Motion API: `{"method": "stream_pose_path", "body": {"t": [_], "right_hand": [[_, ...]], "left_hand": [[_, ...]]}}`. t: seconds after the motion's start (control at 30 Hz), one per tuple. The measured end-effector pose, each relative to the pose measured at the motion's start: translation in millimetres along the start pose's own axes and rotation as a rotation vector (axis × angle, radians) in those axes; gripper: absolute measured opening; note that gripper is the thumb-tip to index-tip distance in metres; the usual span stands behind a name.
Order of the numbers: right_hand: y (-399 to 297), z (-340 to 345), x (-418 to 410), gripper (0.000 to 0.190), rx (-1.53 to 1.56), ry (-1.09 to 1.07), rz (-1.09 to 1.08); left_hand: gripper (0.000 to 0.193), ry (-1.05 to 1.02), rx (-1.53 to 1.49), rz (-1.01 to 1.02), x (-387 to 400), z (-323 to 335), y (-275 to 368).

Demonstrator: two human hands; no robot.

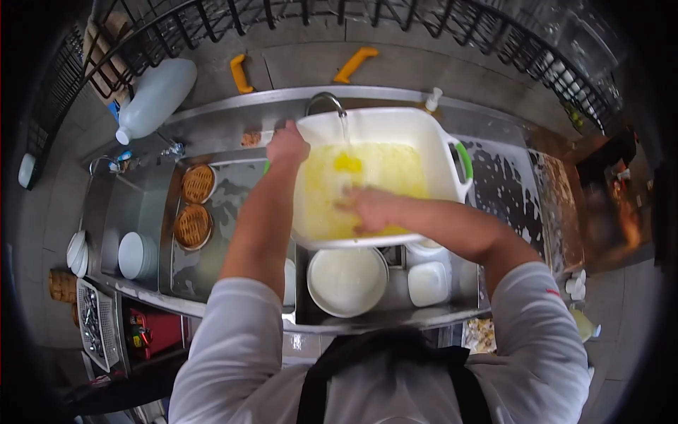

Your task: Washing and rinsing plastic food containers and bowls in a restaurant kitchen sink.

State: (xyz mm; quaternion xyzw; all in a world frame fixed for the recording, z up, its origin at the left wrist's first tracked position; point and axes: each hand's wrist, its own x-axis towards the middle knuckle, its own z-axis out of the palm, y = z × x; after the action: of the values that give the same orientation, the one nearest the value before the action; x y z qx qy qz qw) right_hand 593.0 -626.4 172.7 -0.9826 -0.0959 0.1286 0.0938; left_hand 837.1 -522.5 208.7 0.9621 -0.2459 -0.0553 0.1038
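Observation:
A white plastic basin [365, 124] with green-trimmed handles rests across the sink, under the faucet [328, 98]. Water runs from the spout onto the basin's floor, where yellow liquid [348, 162] pools and spreads in a thin, paler layer. My left hand [287, 144] grips the basin's left side near its handle. Inside the basin, my right hand [368, 209] is blurred, fingers apart and low over the yellow layer; whether it touches the floor is hard to tell. Below the basin's near edge, a large round white bowl [347, 281] and a square white container [428, 284] sit in the sink.
Two bamboo steamers [196, 204] lie in the water-filled sink at left, beside stacked white plates [135, 255]. A large plastic jug [156, 100] stands on the back ledge. A black wire rack [265, 16] overhangs the far side. Cutlery fills a white basket [98, 323] at lower left.

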Motion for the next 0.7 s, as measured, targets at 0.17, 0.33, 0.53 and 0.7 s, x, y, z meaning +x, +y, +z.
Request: {"method": "stream_pose_path", "body": {"t": [0.17,0.33,0.53,0.7], "right_hand": [[88.6,75.0,59.5,0.056,0.044,-0.514,-0.439],[141.0,99.3,52.5,0.041,0.047,-0.251,-0.003],[136.1,100.1,35.8,0.032,-0.144,-0.308,0.268],[105.8,94.9,60.7,0.027,-0.129,-0.02,0.189]], "left_hand": [[0.051,-0.03,0.007,-0.026,-6.7,-13.2,1.1],[0.05,-0.071,0.002,0.016,7.6,-6.0,19.6],[0.049,-0.056,0.032,0.022,5.8,-14.8,20.9],[0.048,-0.07,0.043,-0.024,-3.3,-14.5,12.0]]}}
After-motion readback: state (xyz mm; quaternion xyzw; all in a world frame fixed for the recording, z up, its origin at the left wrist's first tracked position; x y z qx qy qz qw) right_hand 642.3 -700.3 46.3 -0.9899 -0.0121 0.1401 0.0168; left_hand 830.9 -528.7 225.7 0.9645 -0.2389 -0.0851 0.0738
